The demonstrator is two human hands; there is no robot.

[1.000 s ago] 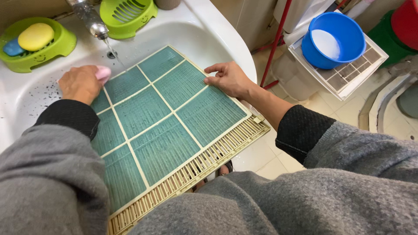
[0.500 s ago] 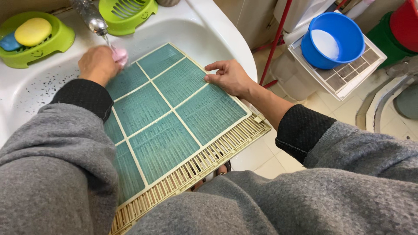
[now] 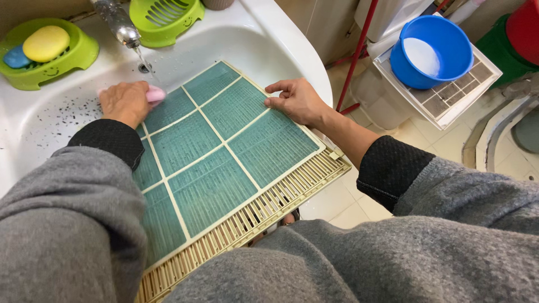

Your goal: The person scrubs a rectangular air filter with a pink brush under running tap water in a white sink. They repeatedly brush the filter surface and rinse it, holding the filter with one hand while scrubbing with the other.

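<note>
- Since half a second ago the left hand (image 3: 126, 102) has slid down from under the tap to the filter's upper left corner, knuckles up, fingers curled around a pink sponge (image 3: 155, 94); only the sponge's right end shows past the fingers.
- Right hand (image 3: 296, 101) is unmoved, lying open with its fingers on the filter's right edge, thumb on the mesh.
- Filter panel (image 3: 224, 151), green mesh in a cream frame, lies tilted across the white sink (image 3: 264, 39), its slatted lower edge overhanging the sink's front rim; its lower left part is hidden behind the grey left sleeve (image 3: 67, 224).
- Thin stream of water runs from the chrome tap (image 3: 119, 25), whose top is cut off by the picture's edge, towards the drain (image 3: 145, 68).
- Dark specks dot the basin's left wall.
- Green soap dish (image 3: 42, 53) with yellow and blue soaps sits on the sink's back left corner; a second green dish (image 3: 165, 19) beside the tap is cut off at the top.
- On the floor to the right, a blue basin (image 3: 431, 50) stands on a white grille (image 3: 449, 95); a red pole (image 3: 356, 53) crosses before it.
</note>
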